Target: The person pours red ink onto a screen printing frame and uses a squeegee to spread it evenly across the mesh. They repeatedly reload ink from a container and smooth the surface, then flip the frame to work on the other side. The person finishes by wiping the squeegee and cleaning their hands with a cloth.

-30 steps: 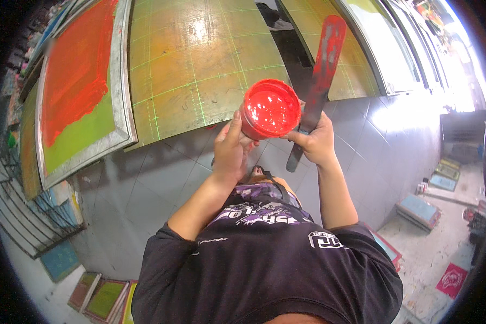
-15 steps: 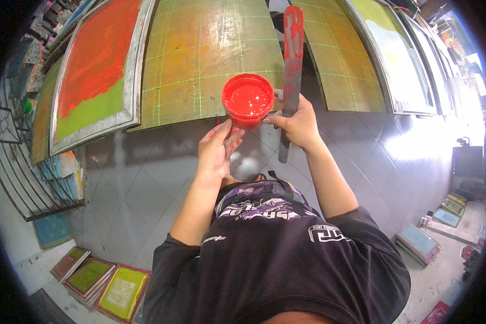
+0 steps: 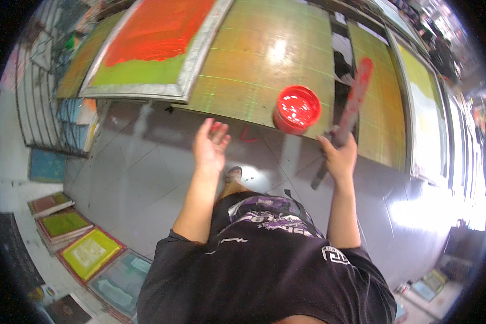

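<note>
A tub of red ink [image 3: 298, 114] stands at the near edge of the greenish-yellow board [image 3: 243, 70], its open top showing glossy ink. To its right, my right hand [image 3: 341, 155] is closed round a long flat spatula [image 3: 355, 97]. Red ink smears the spatula's rounded far end, and its grey lower end sticks out below my hand. My left hand [image 3: 210, 144] is off the tub, in the air over the floor, palm up with fingers apart and red stains on the fingertips.
A framed printing screen [image 3: 186, 81] with red ink over green mesh lies on the left of the table. Beyond a dark gap is another board [image 3: 383, 102], with a pale framed screen [image 3: 426, 86] further right. Several frames [image 3: 89, 254] are stacked lower left.
My left hand has let go of the ink tub and moved left. The tub now rests on the board's edge. My right hand has shifted right with the spatula. The view has turned.
</note>
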`<state>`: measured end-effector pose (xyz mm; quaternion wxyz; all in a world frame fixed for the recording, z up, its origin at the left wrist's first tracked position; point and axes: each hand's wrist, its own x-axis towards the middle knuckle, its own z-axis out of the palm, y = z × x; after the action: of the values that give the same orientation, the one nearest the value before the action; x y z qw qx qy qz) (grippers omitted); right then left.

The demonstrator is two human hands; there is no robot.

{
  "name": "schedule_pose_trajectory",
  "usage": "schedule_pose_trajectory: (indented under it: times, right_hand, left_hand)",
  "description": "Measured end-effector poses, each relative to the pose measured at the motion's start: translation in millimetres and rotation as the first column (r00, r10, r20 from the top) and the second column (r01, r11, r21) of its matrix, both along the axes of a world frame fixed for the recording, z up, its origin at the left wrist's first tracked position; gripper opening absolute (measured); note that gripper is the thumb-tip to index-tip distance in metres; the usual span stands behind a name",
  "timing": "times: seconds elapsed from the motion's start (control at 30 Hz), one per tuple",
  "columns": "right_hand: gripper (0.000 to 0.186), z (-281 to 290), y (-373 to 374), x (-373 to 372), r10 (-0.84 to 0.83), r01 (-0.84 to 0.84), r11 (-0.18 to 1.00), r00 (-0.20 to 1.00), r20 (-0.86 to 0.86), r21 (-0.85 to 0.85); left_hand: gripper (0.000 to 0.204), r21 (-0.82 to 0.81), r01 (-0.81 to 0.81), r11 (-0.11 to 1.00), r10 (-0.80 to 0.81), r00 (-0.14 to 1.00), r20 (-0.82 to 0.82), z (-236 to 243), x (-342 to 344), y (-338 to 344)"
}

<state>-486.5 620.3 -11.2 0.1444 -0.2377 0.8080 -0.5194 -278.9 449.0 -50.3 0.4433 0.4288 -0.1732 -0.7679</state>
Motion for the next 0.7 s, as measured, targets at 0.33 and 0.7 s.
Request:
schedule_pose_trajectory:
  times: [0.33,0.7]
  right_hand:
    - [0.033,35.3,35.6,5.5,-0.101,0.098,0.994,0.99,-0.096,-0.04]
    - [0.023,90.2,-20.6,81.3,-0.118,0.115,0.992,0.99,-0.072,-0.047]
  left_hand:
    - [0.037,-0.174,-0.657,0.733,0.68,0.709,0.185,15.2,93.3,-133.5]
    - [0.04,-0.389,-0.608,0.692,0.714,0.657,0.241,-9.5,152.7,-213.9]
